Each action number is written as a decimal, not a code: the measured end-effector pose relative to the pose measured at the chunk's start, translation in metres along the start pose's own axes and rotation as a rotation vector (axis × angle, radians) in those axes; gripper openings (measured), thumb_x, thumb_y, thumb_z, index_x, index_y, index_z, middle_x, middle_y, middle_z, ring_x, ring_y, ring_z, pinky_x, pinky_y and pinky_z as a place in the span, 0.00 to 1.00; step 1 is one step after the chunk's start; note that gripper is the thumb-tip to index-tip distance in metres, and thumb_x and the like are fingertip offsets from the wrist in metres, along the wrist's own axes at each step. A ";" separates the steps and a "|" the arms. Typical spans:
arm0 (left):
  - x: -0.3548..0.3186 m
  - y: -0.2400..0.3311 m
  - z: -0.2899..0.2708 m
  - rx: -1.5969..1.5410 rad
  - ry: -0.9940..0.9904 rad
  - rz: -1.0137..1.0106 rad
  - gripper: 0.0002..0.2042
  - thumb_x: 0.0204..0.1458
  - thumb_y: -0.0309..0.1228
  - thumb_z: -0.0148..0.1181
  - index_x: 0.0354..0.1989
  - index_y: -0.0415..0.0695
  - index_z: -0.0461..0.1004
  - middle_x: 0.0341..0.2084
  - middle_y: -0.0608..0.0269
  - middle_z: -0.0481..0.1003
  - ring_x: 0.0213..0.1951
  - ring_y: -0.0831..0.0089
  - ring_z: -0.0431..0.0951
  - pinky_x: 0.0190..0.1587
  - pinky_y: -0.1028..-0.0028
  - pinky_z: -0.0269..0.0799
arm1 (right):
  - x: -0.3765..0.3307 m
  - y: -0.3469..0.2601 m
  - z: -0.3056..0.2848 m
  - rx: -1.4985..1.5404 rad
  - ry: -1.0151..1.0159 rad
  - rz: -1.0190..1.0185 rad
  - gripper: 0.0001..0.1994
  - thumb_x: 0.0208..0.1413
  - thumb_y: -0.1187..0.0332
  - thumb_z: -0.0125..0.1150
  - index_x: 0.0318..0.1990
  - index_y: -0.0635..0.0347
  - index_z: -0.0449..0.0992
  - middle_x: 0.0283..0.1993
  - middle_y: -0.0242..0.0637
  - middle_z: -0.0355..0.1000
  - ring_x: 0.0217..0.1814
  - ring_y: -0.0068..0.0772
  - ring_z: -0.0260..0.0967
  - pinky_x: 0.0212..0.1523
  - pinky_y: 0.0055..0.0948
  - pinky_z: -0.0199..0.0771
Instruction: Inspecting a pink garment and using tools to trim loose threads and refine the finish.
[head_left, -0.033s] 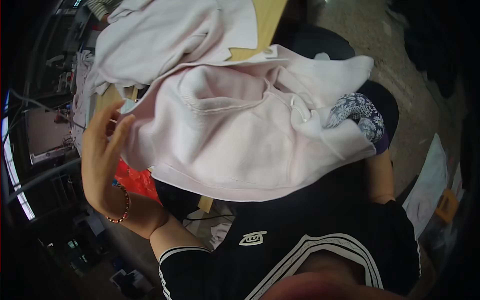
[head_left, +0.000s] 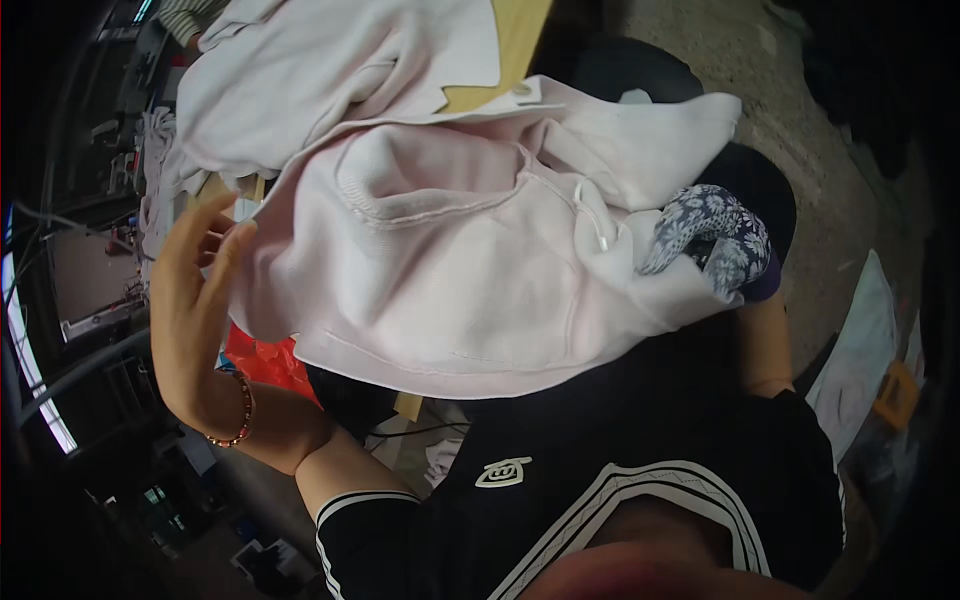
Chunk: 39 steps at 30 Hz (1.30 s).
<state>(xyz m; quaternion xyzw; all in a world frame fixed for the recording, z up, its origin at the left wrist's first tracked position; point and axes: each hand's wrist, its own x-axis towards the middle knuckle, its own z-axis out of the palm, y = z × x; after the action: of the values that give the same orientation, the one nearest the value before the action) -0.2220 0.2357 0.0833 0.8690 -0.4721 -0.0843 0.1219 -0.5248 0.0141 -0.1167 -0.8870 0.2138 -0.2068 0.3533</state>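
Your left hand (head_left: 195,300) is raised at the left edge of the pale pink hoodie (head_left: 450,270), fingers spread wide and loosely curved, palm toward the cloth; fingertips sit at or just beside the fabric, with nothing gripped. A beaded bracelet (head_left: 240,410) circles that wrist. Your right hand is hidden under the hoodie's right side; only the forearm (head_left: 765,340) shows, so you cannot tell how its fingers stand. The hoodie lies across the near edge of the table, its hem hanging over toward you. A blue-and-white flowered cloth (head_left: 715,235) sits at its right end. A second pale garment (head_left: 340,70) covers the far part of the table; bare wooden tabletop (head_left: 515,40) shows between them near the far edge. Something red (head_left: 265,360) lies below the hoodie's left hem. The floor (head_left: 740,60) to the right is grey and speckled; dark clutter fills the left side
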 end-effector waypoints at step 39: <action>0.162 0.201 0.223 -0.794 -0.565 0.451 0.12 0.51 0.37 0.64 0.35 0.40 0.78 0.26 0.71 0.75 0.28 0.81 0.72 0.32 0.79 0.68 | -0.070 -0.012 -0.066 0.304 0.147 0.354 0.13 0.58 0.69 0.54 0.48 0.65 0.76 0.44 0.39 0.74 0.41 0.29 0.71 0.42 0.27 0.70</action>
<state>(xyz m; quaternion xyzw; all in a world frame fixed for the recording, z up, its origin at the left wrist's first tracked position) -0.3534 -0.0351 -0.0761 0.5763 -0.5933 -0.4588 0.3245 -0.6133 0.0230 -0.0797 -0.7548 0.3573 -0.2357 0.4970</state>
